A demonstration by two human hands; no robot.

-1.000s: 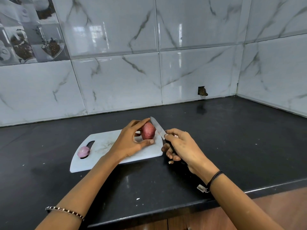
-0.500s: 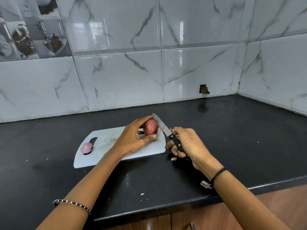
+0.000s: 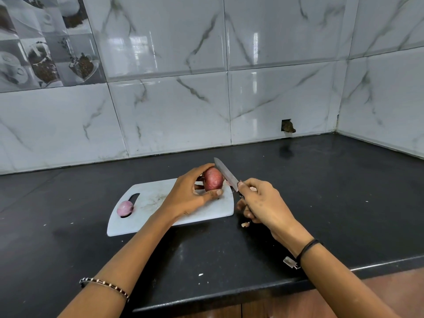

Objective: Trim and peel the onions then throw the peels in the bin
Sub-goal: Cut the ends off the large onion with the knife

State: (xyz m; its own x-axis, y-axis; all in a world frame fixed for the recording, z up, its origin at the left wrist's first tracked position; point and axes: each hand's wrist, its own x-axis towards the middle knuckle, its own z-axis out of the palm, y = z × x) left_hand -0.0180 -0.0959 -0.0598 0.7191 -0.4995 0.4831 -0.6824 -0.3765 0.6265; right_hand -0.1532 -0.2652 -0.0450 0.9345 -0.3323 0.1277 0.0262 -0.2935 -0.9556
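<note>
My left hand (image 3: 187, 196) grips a red onion (image 3: 213, 179) with its skin on, holding it upright over the right end of a white cutting board (image 3: 160, 203). The fingers curl over the onion's top and the thumb presses below it. My right hand (image 3: 261, 201) grips the black handle of a small knife (image 3: 226, 173). Its blade points up and away and lies against the onion's right side. A second, paler peeled onion (image 3: 125, 208) sits at the board's left end by the handle slot.
The board lies on a black stone counter (image 3: 321, 191) in a corner of marble-tiled walls. A small onion scrap (image 3: 245, 224) lies on the counter just under my right hand. The counter's front edge runs close below my forearms.
My right hand has shifted its grip on the knife handle and brought the blade closer against the onion's right side. My left hand keeps holding the onion in place.
</note>
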